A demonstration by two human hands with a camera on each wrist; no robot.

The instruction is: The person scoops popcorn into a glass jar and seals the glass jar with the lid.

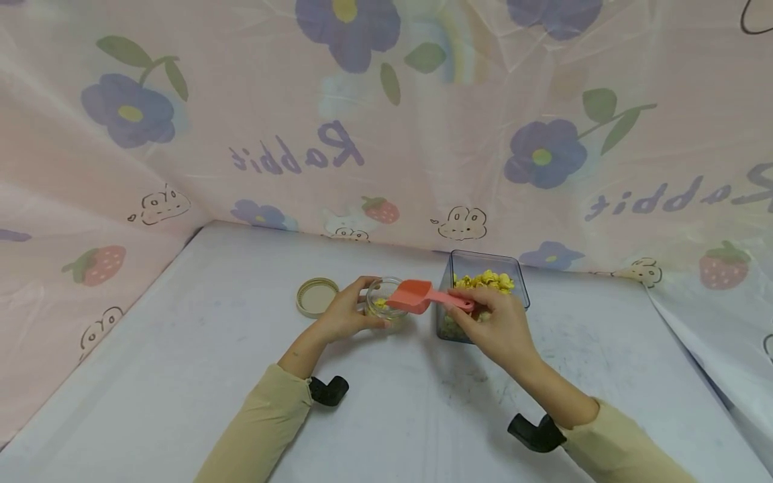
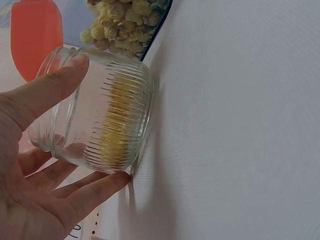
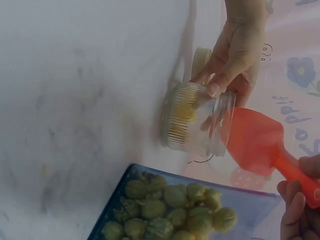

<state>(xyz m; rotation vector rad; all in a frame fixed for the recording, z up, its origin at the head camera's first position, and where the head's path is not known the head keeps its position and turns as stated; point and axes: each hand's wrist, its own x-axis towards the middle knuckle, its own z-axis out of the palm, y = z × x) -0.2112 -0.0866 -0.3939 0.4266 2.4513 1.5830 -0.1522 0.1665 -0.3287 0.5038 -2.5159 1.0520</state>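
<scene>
The left hand [image 1: 350, 310] grips a clear ribbed glass jar [image 2: 100, 110], thumb on one side and fingers on the other. Yellow popcorn [image 2: 117, 120] lies at the jar's bottom. Pinched by its handle in the right hand [image 1: 498, 329], a red-orange scoop [image 1: 412, 296] has its front edge at the jar's mouth; in the right wrist view the scoop [image 3: 255, 140] tilts toward the opening. Below the right hand stands a clear square container [image 1: 445, 325] holding popcorn [image 1: 489, 280].
A round lid [image 1: 317, 297] lies on the white table [image 1: 386, 416], left of the jar and beside the left hand. A patterned pink curtain [image 1: 398, 161] rises behind the table and along its sides.
</scene>
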